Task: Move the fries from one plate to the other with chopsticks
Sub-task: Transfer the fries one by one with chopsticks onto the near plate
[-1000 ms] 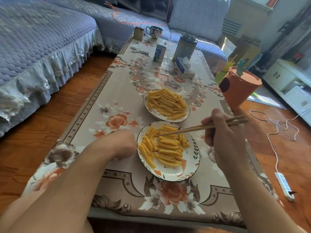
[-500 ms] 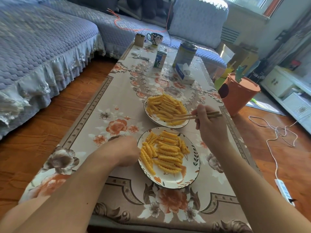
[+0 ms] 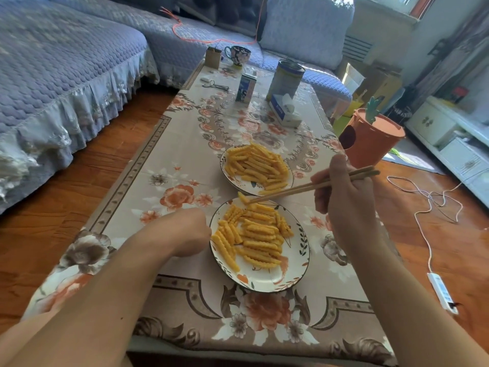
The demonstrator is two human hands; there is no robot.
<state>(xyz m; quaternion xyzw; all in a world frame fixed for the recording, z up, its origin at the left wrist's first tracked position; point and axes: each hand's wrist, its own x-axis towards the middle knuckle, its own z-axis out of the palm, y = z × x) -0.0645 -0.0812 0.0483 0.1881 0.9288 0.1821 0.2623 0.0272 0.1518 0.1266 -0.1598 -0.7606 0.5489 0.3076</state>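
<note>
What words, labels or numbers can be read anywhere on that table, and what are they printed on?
None can be read.
Blue and white carton: printing is there, too blurred to read.
Tall tin can: label too blurred to read.
Tissue box: blue side has small marks, too small to read.
Plates, floral mug and tablecloth: patterns only, no writing.

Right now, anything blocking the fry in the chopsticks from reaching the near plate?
Nothing visible. The chopsticks in the right hand hold a fry over the near plate's far rim. The left hand sits beside its left edge, clear of the path.
</note>
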